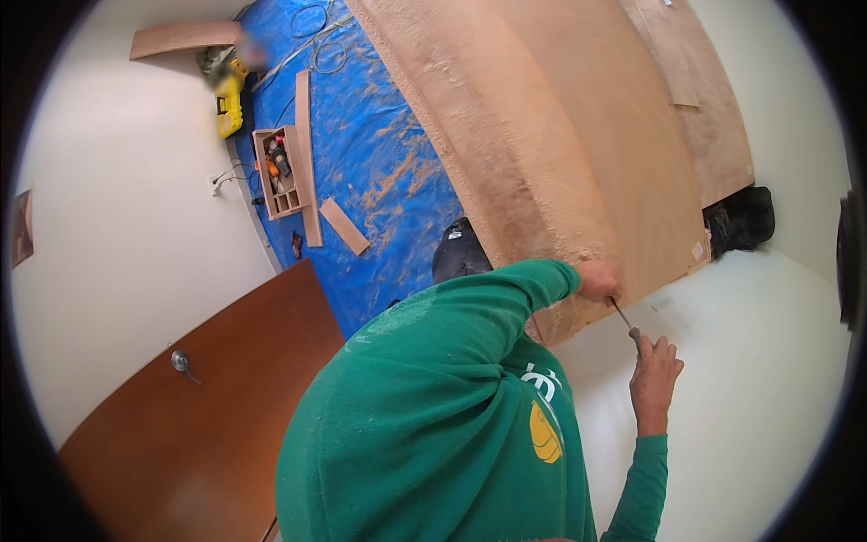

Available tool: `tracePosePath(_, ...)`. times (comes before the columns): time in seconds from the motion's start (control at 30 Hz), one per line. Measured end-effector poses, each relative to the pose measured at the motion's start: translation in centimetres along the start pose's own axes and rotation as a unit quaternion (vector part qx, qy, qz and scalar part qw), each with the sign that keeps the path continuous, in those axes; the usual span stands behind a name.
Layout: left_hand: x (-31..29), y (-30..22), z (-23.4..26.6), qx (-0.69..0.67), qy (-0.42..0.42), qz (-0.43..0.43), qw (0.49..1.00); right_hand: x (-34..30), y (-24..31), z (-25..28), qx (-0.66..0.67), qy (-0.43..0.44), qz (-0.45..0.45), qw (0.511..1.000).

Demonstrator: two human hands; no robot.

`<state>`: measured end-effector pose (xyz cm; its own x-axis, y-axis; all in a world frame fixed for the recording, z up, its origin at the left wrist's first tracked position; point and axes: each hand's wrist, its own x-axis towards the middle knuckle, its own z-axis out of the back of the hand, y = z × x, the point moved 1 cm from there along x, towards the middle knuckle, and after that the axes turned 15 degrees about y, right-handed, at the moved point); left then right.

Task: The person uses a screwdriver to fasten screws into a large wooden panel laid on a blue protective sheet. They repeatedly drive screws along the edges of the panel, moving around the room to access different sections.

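My right hand (657, 372) is closed round the dark handle of a screwdriver (623, 316), a slim tool with a thin metal shaft. The shaft slants up and left, and its tip reaches the fingers of my left hand (597, 281). That hand is closed at the near end of a large wooden panel (578, 135); whatever is pinched in it is hidden. Shavings and sawdust lie along the panel's left side. Both arms are in green sleeves.
Left of the panel, a blue tarp (370, 117) covers the floor, strewn with shavings. On it stand a wooden tool box (291, 194), loose boards (344, 227) and cables (328, 58). A yellow case (229, 107) is by the wall. A brown door (217, 397) stands lower left.
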<state>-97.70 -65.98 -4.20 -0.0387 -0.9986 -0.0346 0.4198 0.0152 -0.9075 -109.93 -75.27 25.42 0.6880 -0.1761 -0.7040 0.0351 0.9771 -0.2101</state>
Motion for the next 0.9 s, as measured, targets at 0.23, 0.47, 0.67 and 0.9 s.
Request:
tracePosePath(0.23,0.2,0.1,-0.4,0.006,-0.003,0.022,1.0,2.0,-1.9,-1.0,0.522,0.04,-0.21,0.826)
tracePosePath(0.47,0.4,-0.5,0.5,-0.022,0.007,0.037,0.999,1.5,-1.2,-1.0,0.411,0.034,-0.11,0.904)
tracePosePath(0.67,-0.2,-1.3,1.1,-0.055,-0.002,0.008,0.998,0.6,0.5,1.3,0.087,0.004,0.005,0.996)
tracePosePath(0.9,0.2,-0.5,1.2,-0.018,0.033,-0.009,0.999,2.9,-0.3,1.9,0.236,-0.078,-0.039,0.968)
